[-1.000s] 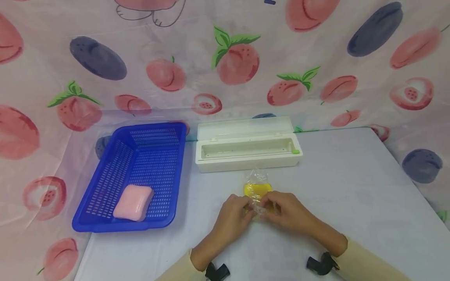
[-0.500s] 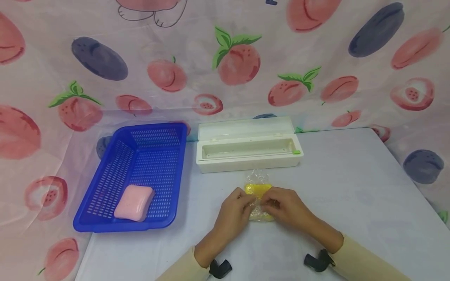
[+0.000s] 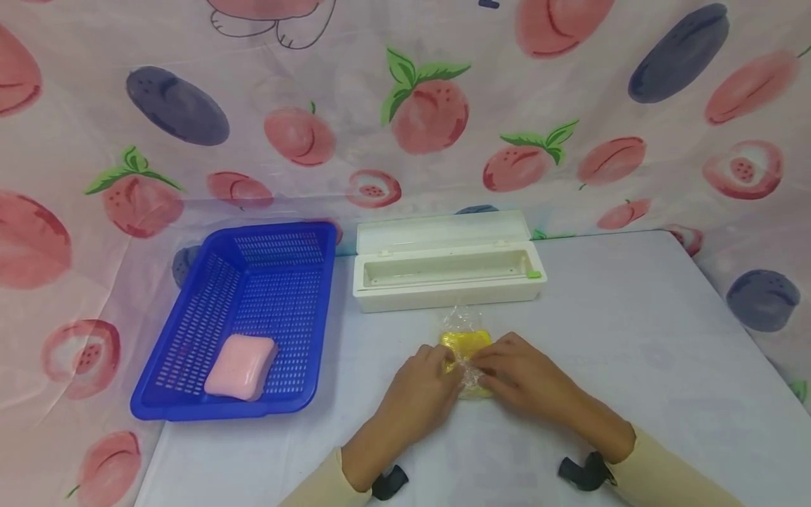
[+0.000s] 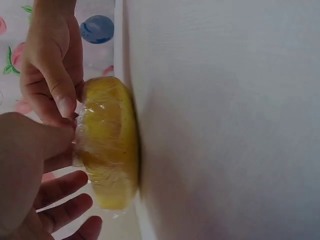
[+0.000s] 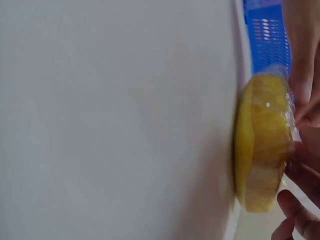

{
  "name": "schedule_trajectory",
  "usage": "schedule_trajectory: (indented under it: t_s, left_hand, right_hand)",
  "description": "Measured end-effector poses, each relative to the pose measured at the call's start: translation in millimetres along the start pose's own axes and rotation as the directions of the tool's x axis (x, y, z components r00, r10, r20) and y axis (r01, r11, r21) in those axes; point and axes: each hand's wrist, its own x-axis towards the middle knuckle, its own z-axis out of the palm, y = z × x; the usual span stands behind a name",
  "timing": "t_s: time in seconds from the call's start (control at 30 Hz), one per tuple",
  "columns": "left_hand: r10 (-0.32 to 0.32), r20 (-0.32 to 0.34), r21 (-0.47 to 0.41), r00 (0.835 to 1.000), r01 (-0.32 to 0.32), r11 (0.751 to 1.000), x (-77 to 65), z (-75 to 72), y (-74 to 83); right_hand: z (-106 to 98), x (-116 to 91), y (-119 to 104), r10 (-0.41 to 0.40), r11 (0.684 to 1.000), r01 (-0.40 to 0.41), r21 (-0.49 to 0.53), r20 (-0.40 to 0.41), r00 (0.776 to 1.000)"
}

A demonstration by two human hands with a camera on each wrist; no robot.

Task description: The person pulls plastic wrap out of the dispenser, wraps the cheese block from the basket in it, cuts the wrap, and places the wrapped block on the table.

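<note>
A yellow bar of soap (image 3: 465, 343) lies on the white table, wrapped in clear cling film (image 3: 461, 319) that sticks out past its far end. My left hand (image 3: 418, 394) pinches the film over the top of the bar between thumb and index finger; its other fingers are spread beside the bar in the left wrist view. Opposite it, my right hand (image 3: 532, 380) pinches the film too, its fingertips close to the left ones. From the side, the wrapped soap (image 4: 110, 145) shows film drawn tight around it. My fingers hide part of the top.
Behind the soap stands a white cling film dispenser (image 3: 450, 290) with its lid raised and a green slider at its right end. A blue plastic basket (image 3: 322, 310) on the left holds a pink bar of soap (image 3: 241, 366). A fruit-patterned cloth (image 3: 431, 176) hangs behind the table.
Both hands have shifted slightly around the top of the soap, gathering the film toward its middle. The soap, dispenser and basket stay where they were.
</note>
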Motion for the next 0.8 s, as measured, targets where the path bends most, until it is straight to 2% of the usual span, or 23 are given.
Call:
schedule_trajectory:
  t_s: [0.13, 0.27, 0.37, 0.47, 0.57, 0.63, 0.7, 0.77, 0.8]
  left_hand:
    - [0.083, 0.054, 0.093, 0.995, -0.088, 0.992, -4.9, -8.9, 4.4]
    - [0.168, 0.06, 0.095, 0.984, -0.173, 0.98, -7.8, -14.2, 6.2]
    - [0.187, 0.094, 0.099, 0.978, -0.196, 0.976, -8.5, -13.9, 4.1]
    - [0.185, 0.121, 0.068, 0.975, -0.194, 0.979, -7.6, -10.8, 0.7]
    - [0.135, 0.136, -0.063, 0.982, -0.127, 0.99, -4.5, -6.3, -2.5]
    - [0.123, 0.154, -0.116, 0.98, -0.106, 0.988, -2.6, -3.7, -4.6]
    - [0.079, 0.19, -0.2, 0.979, -0.04, 0.979, -0.5, -0.9, -6.2]
    - [0.095, 0.211, -0.195, 0.973, -0.054, 0.979, 0.9, 0.8, -8.1]
    - [0.085, 0.214, -0.226, 0.973, -0.035, 0.974, 1.9, 1.2, -8.6]
  right_hand:
    - [-3.3, -4.4, 2.6, -0.011, 0.998, 0.012, -0.062, 0.016, 1.0]
    - [-2.2, -8.3, 5.0, -0.074, 0.985, 0.078, -0.153, 0.036, 0.997]
    - [-0.9, -10.4, 6.7, -0.106, 0.977, 0.113, -0.178, 0.048, 0.993]
    - [-0.8, -11.8, 8.0, -0.094, 0.982, 0.103, -0.16, 0.061, 0.994]
    - [-0.7, -13.5, 8.8, -0.042, 0.991, 0.053, -0.125, 0.088, 0.995]
    - [-0.7, -14.5, 8.7, -0.005, 0.994, 0.017, -0.104, 0.113, 0.994]
    - [-0.5, -14.8, 8.5, 0.027, 0.996, -0.015, -0.088, 0.137, 0.99]
    - [-0.4, -14.3, 7.7, 0.038, 0.997, -0.027, -0.077, 0.153, 0.987]
    - [-0.2, -13.8, 7.5, 0.043, 0.997, -0.031, -0.076, 0.162, 0.986]
